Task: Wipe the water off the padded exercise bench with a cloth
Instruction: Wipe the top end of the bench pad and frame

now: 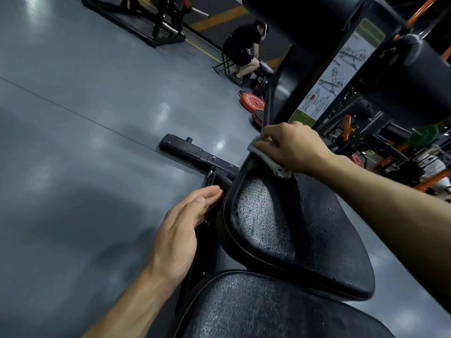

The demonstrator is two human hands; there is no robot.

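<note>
Now a pale cloth (268, 154) is pressed against the far, narrow end of the black padded seat (292, 230) by the right hand (292, 145), whose fingers are curled over the cloth's top while a frayed corner is left trailing below the wrist. Whether the thumb is tucked under the fabric cannot be told, since it is hidden by the hand itself. Water droplets are seen scattered over the pad between the two hands, and its textured surface is lit with a wet sheen. The left hand (185, 223) is held just beside the near left edge of the pad, fingers straight and together, with the fingertips close to the dark metal frame (214, 164); nothing is gripped by it. A second black pad (256, 311) is placed nearer than both hands. Beyond the right hand, an exercise diagram placard (334, 76) is fixed to an upright. Farther off, past the left hand, a seated person (241, 50) and red weight plates (252, 103) are seen on the grey floor (85, 106).
</note>
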